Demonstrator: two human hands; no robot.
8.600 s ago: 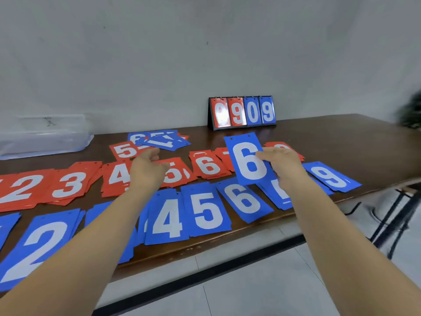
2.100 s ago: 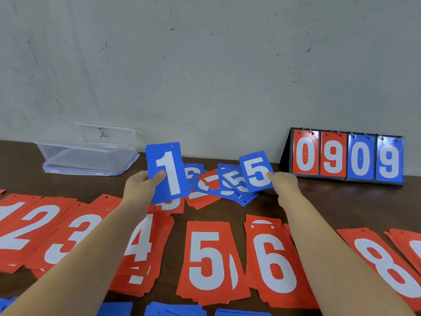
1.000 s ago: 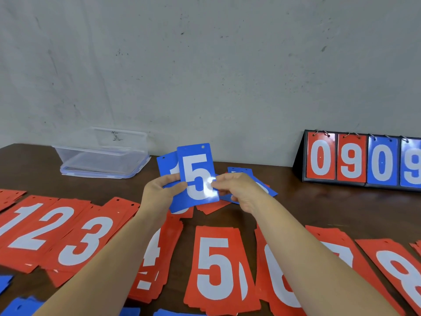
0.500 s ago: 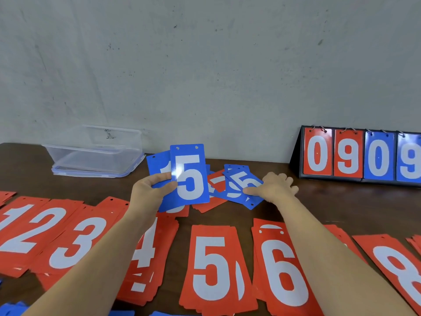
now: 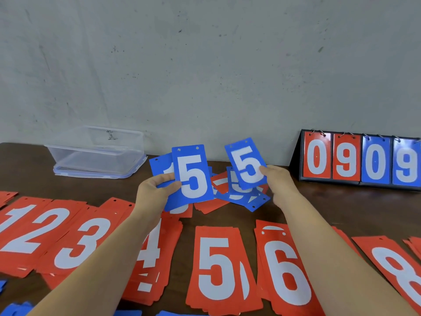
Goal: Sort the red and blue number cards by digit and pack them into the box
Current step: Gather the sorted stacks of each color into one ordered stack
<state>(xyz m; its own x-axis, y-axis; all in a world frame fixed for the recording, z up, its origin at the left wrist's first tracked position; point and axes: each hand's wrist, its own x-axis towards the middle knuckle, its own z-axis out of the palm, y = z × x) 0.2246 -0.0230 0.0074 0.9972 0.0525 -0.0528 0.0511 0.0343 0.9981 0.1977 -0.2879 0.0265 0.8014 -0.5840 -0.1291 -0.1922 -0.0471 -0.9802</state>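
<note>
Flat, hole-punched rectangles, held upright.
The left hand point(image 5: 157, 192) pinches a fanned blue pair point(image 5: 193, 176); the right hand point(image 5: 279, 185) pinches one glossy blue 5 card point(image 5: 247, 165).

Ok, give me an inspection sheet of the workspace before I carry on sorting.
Surface: dark wooden table, largely covered by cards.
Job's things: red piles in a row, tops reading 1, 2, 3, 4, 5, 6 and 8; mixed heap of blue and red cards behind the hands; clear box far left, nothing seen inside; blue cards at the near edge, mostly cut off.
Clutter: scoreboard far right, showing 0 9 0 9.
Hands: left hand holds a blue 5 in front of a blue 1; right hand pinches a second blue 5; all three cards are off the table.
Cables: nothing seen.
Surroundings: grey wall behind the table.
</note>
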